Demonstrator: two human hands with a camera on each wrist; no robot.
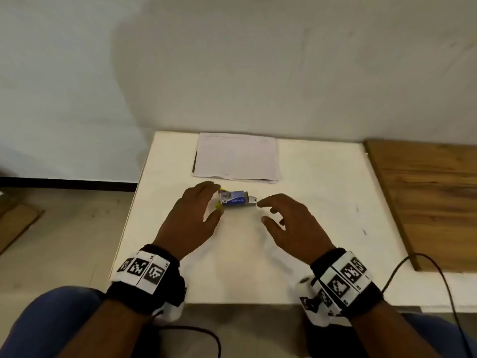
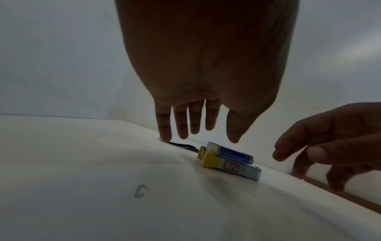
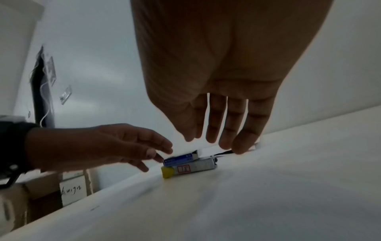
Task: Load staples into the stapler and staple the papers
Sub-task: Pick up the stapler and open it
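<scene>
A small silver stapler point(image 1: 251, 201) with a yellow end and a red-framed label lies at the middle of the white table point(image 1: 322, 202). A blue staple box point(image 1: 233, 198) rests on top of it. The stack of papers point(image 1: 237, 156) lies flat just behind, near the wall. My left hand point(image 1: 215, 201) hovers at the yellow end, fingers straight and spread, holding nothing. My right hand point(image 1: 262, 211) hovers at the silver end, fingers relaxed, empty. The left wrist view shows the stapler point(image 2: 233, 167) and box point(image 2: 235, 153) below my left hand point(image 2: 220, 135). In the right wrist view my right hand point(image 3: 200, 140) hangs above the stapler point(image 3: 195, 168).
A wooden board point(image 1: 426, 197) adjoins the table on the right. A black cable point(image 1: 436, 275) crosses the table's near right corner. A loose bent staple point(image 2: 141, 190) lies on the table near my left hand. Cardboard boxes point(image 3: 72, 189) stand on the floor to the left.
</scene>
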